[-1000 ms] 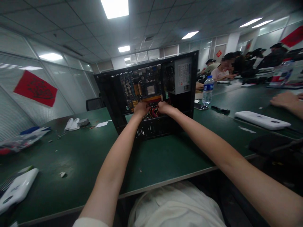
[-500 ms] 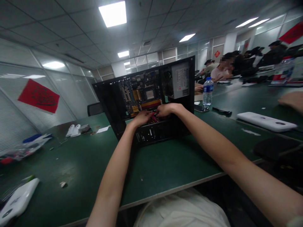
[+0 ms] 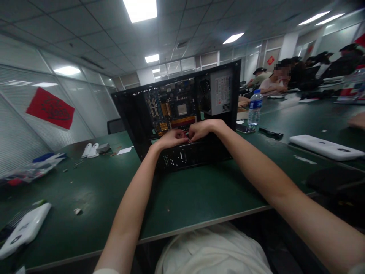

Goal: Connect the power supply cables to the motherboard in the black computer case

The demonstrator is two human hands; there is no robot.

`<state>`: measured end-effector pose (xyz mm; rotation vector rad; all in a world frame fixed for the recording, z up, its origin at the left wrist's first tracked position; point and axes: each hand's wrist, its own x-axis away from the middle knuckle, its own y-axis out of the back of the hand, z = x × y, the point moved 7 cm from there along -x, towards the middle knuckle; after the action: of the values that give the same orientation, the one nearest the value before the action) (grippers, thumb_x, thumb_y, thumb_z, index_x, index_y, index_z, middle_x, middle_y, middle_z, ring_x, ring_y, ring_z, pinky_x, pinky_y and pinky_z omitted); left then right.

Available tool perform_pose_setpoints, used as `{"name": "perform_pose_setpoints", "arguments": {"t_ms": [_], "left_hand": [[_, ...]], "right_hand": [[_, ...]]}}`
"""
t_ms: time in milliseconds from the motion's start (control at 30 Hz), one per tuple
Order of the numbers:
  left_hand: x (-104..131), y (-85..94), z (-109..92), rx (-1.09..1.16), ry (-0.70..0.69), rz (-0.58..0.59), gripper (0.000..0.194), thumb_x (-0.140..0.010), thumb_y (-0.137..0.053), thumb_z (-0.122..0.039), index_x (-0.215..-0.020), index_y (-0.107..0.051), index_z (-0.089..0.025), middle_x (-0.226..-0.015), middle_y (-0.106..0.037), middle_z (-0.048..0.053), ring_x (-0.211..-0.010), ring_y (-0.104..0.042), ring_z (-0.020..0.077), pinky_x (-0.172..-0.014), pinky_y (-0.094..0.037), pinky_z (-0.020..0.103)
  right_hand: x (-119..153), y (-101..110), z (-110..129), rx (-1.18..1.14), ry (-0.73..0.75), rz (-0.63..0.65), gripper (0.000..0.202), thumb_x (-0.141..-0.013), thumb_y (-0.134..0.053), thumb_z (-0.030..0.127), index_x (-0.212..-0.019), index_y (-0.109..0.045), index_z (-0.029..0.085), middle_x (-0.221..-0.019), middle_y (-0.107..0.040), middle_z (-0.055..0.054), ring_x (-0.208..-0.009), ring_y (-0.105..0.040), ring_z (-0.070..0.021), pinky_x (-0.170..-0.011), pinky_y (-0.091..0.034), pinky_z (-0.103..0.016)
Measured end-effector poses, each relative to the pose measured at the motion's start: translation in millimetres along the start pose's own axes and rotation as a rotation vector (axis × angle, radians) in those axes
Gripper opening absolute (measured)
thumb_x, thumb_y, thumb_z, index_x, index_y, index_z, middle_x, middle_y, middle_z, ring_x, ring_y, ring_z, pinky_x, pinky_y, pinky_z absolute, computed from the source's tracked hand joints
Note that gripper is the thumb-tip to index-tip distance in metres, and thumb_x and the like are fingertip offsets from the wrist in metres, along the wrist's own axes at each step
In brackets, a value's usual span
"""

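A black computer case [image 3: 194, 158] stands open side towards me on the green table [image 3: 182, 194], slightly tilted in view. Inside it are a motherboard [image 3: 159, 95] with a pale square chip and a silver power supply [image 3: 221, 91] at upper right. My left hand [image 3: 171, 139] and my right hand [image 3: 200, 130] meet low in the case, below the motherboard's red and yellow slots. Their closed fingers pinch thin red cables [image 3: 186, 134], mostly hidden behind them. Which cable ends they hold is too small to tell.
A water bottle [image 3: 254, 109], a phone [image 3: 245, 128] and a black strap-like item [image 3: 270, 133] stand or lie right of the case. White oblong devices lie at right [image 3: 325, 147] and near left [image 3: 27, 230]. A plastic bag [image 3: 37, 169] is at far left. Several people sit at back right.
My left hand has turned and moved closer to my right, covering most of the red cables that showed between them. The view has shifted slightly left and down.
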<state>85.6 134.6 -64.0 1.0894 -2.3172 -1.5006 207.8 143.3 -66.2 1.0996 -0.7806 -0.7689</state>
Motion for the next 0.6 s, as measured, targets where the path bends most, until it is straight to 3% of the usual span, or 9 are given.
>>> {"name": "perform_pose_setpoints", "arguments": {"t_ms": [267, 467, 600], "left_hand": [[3.8, 4.1, 1.7, -0.101, 0.010, -0.023, 0.034, -0.083, -0.063, -0.050, -0.082, -0.065, -0.016, -0.070, -0.058, 0.001, -0.063, -0.048, 0.0144, -0.057, -0.030, 0.027], [2.1, -0.5, 5.0, -0.052, 0.007, -0.020, 0.033, -0.080, -0.064, -0.049, -0.081, -0.063, -0.016, -0.071, -0.058, 0.001, -0.065, -0.049, 0.0155, -0.058, -0.031, 0.027], [1.9, 0.6, 15.8, -0.024, 0.053, -0.001, 0.029, -0.074, -0.068, -0.044, -0.081, -0.063, -0.016, -0.073, -0.062, 0.002, -0.067, -0.051, 0.0157, -0.060, -0.034, 0.026]], "right_hand": [[-4.8, 0.3, 13.2, 0.189, 0.131, -0.041, 0.027, -0.084, -0.067, 0.033, -0.101, -0.076, 0.014, -0.085, -0.072, -0.006, -0.073, -0.062, -0.0183, -0.062, -0.039, -0.026], [-4.3, -5.9, 10.8, 0.125, 0.186, 0.050, 0.033, -0.088, -0.062, 0.038, -0.109, -0.076, 0.016, -0.087, -0.071, -0.004, -0.075, -0.060, -0.0159, -0.067, -0.040, -0.024], [-1.2, -4.7, 22.1, 0.094, 0.187, -0.026, 0.032, -0.088, -0.063, 0.038, -0.106, -0.078, 0.016, -0.087, -0.073, -0.003, -0.075, -0.060, -0.0156, -0.067, -0.039, -0.024]]}}
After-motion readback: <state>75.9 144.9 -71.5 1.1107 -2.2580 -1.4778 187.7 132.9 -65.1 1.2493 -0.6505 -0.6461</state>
